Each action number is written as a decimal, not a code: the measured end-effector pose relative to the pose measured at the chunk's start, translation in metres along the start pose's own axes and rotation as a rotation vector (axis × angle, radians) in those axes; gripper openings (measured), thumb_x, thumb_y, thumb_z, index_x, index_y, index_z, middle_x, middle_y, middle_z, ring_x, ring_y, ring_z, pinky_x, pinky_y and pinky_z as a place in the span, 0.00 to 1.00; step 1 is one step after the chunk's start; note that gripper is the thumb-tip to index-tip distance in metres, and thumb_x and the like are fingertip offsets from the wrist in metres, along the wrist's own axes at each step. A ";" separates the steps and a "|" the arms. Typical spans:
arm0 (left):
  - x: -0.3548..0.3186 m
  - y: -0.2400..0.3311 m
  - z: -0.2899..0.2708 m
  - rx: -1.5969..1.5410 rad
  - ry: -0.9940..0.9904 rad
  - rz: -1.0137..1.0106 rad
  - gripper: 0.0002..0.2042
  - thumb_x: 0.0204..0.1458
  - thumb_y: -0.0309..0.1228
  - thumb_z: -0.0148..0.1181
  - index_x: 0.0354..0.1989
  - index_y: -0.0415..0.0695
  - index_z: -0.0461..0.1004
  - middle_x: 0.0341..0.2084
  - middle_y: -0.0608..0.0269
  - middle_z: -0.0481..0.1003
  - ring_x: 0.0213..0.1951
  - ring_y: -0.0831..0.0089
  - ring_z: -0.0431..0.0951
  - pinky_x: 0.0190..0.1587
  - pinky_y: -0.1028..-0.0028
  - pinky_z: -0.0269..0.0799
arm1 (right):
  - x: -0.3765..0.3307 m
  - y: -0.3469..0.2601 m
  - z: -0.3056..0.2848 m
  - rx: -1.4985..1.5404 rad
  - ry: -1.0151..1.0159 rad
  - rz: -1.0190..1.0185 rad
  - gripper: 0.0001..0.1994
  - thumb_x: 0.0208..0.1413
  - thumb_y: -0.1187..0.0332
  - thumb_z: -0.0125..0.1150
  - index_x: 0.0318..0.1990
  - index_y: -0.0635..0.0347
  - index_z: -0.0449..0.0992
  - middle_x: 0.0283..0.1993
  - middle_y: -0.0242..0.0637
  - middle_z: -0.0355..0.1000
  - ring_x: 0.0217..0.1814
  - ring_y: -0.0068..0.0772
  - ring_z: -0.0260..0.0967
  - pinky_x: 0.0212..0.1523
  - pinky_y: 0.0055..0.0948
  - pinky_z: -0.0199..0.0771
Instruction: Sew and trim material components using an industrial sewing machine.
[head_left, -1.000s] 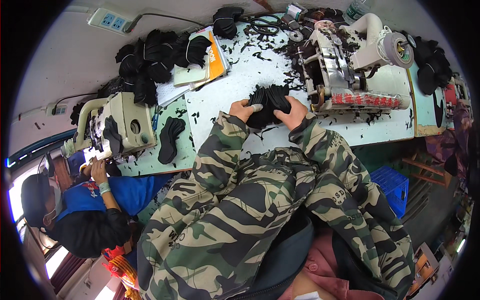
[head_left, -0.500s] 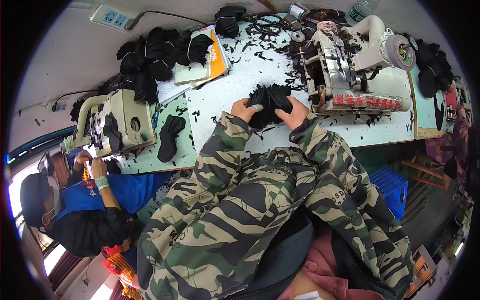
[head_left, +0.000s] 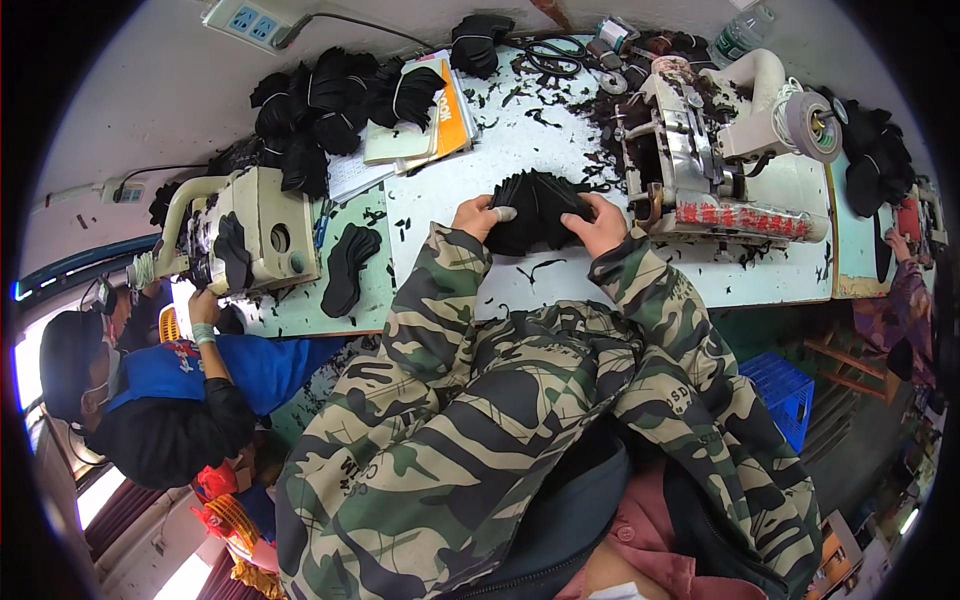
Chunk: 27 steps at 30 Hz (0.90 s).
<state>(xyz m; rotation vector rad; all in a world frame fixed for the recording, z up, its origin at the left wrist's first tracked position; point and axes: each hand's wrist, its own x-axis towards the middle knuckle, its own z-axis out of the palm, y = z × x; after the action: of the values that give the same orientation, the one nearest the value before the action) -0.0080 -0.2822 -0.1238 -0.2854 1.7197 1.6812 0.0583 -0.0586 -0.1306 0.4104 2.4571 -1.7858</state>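
A thick stack of black socks (head_left: 532,215) rests on the white tabletop, its folded layers fanned out along the upper side. My left hand (head_left: 482,217) grips the left end, thumb on top, with a pale wrap around the thumb. On the right end, my right hand (head_left: 601,224) is closed with its thumb pressed over the layers. The fingers beneath the stack are mostly hidden. Dark scraps lie on the white table (head_left: 440,215) around both hands.
A sewing machine (head_left: 700,150) stands right of my hands. Left are another machine (head_left: 255,235), a sock pile (head_left: 350,270), tied bundles (head_left: 320,95) and notebooks (head_left: 425,130). A co-worker in blue (head_left: 240,370) sits at the left. A blue crate (head_left: 780,395) sits low right.
The stack, earlier parted into two bunches, now forms one continuous fan between my hands. My hands have spread slightly apart. The co-worker's raised hands have shifted toward the left machine.
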 end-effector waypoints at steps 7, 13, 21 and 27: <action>-0.005 0.008 -0.006 0.263 0.164 -0.018 0.19 0.40 0.29 0.62 0.41 0.30 0.72 0.31 0.53 0.77 0.30 0.69 0.77 0.39 0.75 0.72 | 0.004 0.005 -0.005 0.041 0.010 0.054 0.25 0.40 0.61 0.65 0.45 0.71 0.71 0.39 0.49 0.73 0.41 0.39 0.72 0.45 0.31 0.70; 0.006 0.007 0.003 0.409 0.209 0.015 0.22 0.36 0.33 0.64 0.40 0.31 0.73 0.29 0.50 0.77 0.31 0.65 0.78 0.37 0.72 0.72 | 0.006 -0.009 -0.008 -0.015 0.020 0.027 0.25 0.41 0.63 0.65 0.45 0.72 0.71 0.39 0.49 0.73 0.41 0.36 0.72 0.44 0.30 0.70; -0.002 -0.011 -0.048 0.031 0.150 -0.020 0.21 0.39 0.27 0.60 0.44 0.29 0.71 0.34 0.49 0.76 0.36 0.64 0.76 0.43 0.73 0.70 | 0.073 -0.002 -0.010 0.873 -0.030 0.416 0.23 0.48 0.63 0.60 0.50 0.66 0.69 0.43 0.41 0.71 0.37 0.35 0.70 0.37 0.34 0.72; -0.021 -0.013 -0.051 -0.244 0.072 0.005 0.22 0.41 0.19 0.56 0.49 0.26 0.64 0.40 0.49 0.73 0.40 0.63 0.75 0.47 0.70 0.70 | 0.032 -0.019 0.003 -0.274 0.462 0.054 0.26 0.44 0.58 0.61 0.46 0.69 0.69 0.48 0.54 0.66 0.48 0.54 0.65 0.51 0.40 0.64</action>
<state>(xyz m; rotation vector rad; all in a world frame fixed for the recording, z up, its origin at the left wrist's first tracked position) -0.0019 -0.3384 -0.1258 -0.4591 1.5662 1.9069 0.0226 -0.0617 -0.1212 0.9418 2.9004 -1.4277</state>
